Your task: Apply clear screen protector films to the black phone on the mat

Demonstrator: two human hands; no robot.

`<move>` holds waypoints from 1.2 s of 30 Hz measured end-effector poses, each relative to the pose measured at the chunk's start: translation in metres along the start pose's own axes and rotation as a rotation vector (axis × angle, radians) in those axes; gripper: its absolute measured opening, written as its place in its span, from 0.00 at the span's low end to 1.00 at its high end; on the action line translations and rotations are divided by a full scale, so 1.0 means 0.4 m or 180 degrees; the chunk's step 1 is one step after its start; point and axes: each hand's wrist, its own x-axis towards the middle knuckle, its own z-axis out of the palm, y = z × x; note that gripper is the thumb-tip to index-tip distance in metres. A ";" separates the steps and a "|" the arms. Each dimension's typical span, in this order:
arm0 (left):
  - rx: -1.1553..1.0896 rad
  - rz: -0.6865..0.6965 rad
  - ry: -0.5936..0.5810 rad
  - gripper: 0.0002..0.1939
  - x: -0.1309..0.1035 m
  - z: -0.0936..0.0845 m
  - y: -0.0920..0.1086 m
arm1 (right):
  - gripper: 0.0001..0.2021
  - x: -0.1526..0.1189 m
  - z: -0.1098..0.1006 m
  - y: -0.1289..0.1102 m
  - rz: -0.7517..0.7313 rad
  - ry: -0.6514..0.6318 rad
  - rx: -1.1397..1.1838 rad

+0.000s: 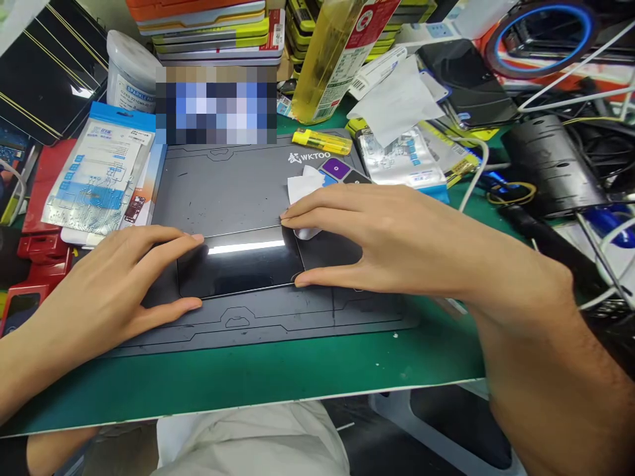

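A dark, glossy phone-shaped panel (pixel 241 264) lies flat on the grey work mat (pixel 223 178), a bright strip of light reflected across it. My left hand (pixel 133 281) grips its left end, fingertips at the upper edge and thumb at the lower edge. At the right end, my right hand (pixel 352 231) holds it the same way, fingers on the upper corner and thumb on the lower one. A crumpled white tissue (pixel 303 188) lies beside and partly under my right fingers. Another dark flat piece (pixel 330 254) sits under my right palm, partly hidden.
Behind the mat stand a yellow bottle (pixel 327 63), a white tub (pixel 131 69) and stacked boxes (pixel 213 33). A yellow lighter (pixel 322 141) lies near the mat's top. Packets (pixel 102 178) are at left; cables and a black cylinder (pixel 553 165) crowd the right. The green table's front edge is near.
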 end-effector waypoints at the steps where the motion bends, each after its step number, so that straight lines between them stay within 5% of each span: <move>1: 0.0003 -0.0017 -0.0015 0.33 0.001 0.000 0.000 | 0.24 0.000 0.000 0.000 -0.0015 -0.0004 -0.0012; 36: -0.0001 -0.0199 -0.0141 0.33 -0.002 0.013 0.000 | 0.25 0.002 0.002 -0.001 -0.0063 0.0017 -0.0048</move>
